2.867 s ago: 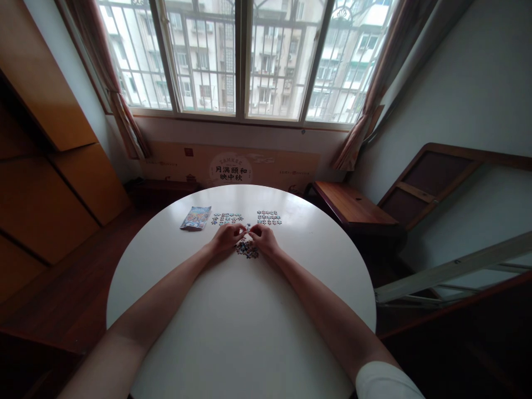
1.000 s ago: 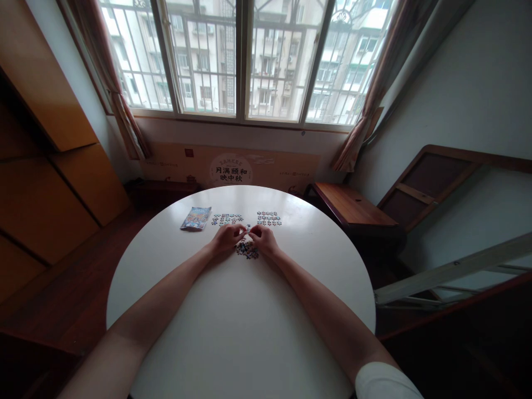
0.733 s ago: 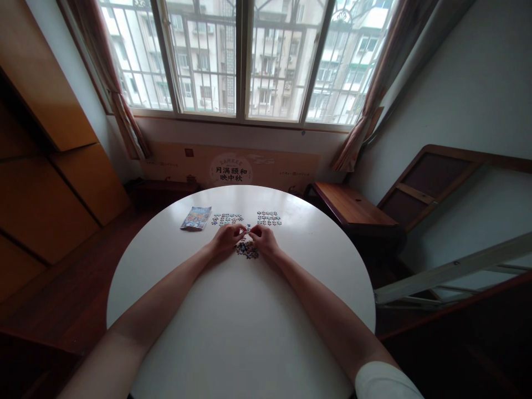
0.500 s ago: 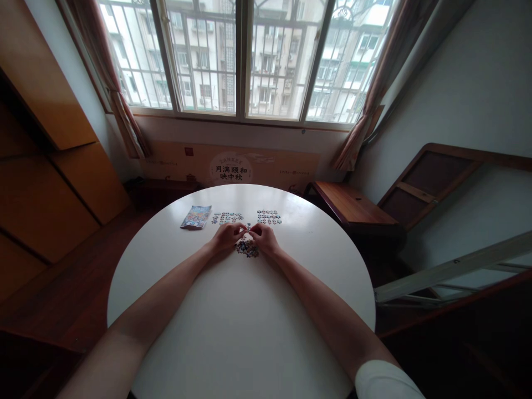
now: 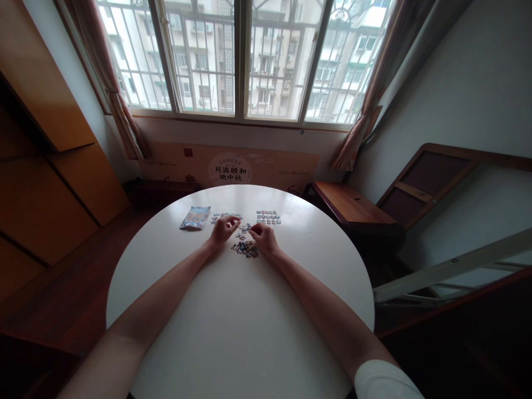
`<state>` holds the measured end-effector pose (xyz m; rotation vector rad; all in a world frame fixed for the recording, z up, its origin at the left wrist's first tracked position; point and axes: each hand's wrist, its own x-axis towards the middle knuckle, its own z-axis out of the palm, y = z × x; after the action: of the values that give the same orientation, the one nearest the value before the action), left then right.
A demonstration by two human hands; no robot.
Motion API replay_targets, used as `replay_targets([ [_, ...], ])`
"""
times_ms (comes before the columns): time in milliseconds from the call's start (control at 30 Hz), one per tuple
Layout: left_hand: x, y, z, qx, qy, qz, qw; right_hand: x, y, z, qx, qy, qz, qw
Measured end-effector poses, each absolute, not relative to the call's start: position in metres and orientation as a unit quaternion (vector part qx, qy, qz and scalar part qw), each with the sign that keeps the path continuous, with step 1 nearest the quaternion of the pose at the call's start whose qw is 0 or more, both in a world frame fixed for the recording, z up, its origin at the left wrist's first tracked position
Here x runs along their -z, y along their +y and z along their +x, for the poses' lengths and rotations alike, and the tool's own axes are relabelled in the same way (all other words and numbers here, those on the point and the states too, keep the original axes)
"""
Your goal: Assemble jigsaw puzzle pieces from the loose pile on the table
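On the white round table, my left hand (image 5: 225,228) hovers beside the left group of puzzle pieces (image 5: 226,215), covering part of it. Its thumb and fingers are slightly apart, with nothing visible between them. My right hand (image 5: 264,237) is closed in a pinch at the fingertips, on what looks like a small puzzle piece. Just left of those fingertips lie a few joined or touching puzzle pieces (image 5: 241,235). Nearer to me is a loose pile of puzzle pieces (image 5: 245,249). Beyond my right hand, more puzzle pieces (image 5: 269,217) are laid out in rows.
A colourful printed bag (image 5: 195,218) lies at the left on the round table (image 5: 245,332). A wooden side table (image 5: 357,202) stands behind the table's right edge. Orange-brown cabinets (image 5: 75,188) are on the left, and a barred window (image 5: 241,61) is ahead.
My left hand has moved left, away from my right hand, and its fingers have come apart. The small pieces between the hands now show more. My right hand has barely moved.
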<state>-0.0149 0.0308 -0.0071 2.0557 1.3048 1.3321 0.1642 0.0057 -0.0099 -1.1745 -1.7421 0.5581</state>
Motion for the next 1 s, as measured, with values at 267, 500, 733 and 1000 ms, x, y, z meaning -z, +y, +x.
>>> replay_targets([
  [267,0.009,0.036,-0.025,-0.479,0.613,0.624,0.074,0.010,0.005,0.163,-0.182,-0.733,-0.471,0.456],
  [500,0.003,0.029,-0.021,-0.482,0.494,0.721,0.067,0.009,0.002,0.164,-0.152,-0.753,-0.466,0.439],
  [733,0.000,0.016,-0.012,-0.385,0.382,0.840,0.008,0.008,0.001,0.168,-0.105,-0.783,-0.457,0.409],
  [1000,0.001,0.017,-0.013,-0.339,0.314,0.887,-0.019,0.010,0.002,0.168,-0.109,-0.792,-0.446,0.402],
])
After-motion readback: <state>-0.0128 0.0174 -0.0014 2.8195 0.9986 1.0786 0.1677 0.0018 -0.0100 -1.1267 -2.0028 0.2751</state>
